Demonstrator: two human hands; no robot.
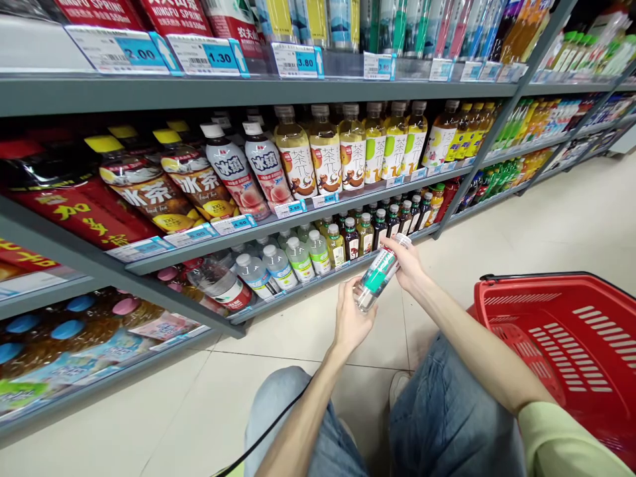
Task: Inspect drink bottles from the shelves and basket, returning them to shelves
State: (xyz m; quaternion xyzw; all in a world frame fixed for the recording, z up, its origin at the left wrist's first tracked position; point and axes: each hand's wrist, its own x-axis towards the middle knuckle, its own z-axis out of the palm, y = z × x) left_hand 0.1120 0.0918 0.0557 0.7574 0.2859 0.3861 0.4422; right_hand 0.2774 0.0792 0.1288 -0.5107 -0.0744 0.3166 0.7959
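Observation:
I hold a clear plastic bottle with a green label and white cap (378, 275) tilted between both hands, in front of a low shelf of drinks. My left hand (350, 320) grips the bottle's base from below. My right hand (406, 262) wraps the upper part near the cap. I am crouched, and my knees in blue jeans (437, 417) show below my arms.
Grey shelves (298, 218) full of bottled drinks with price tags run along the left and far side. A red plastic shopping basket (571, 344) stands on the tiled floor (571, 218) at my right. The aisle floor extends to the right.

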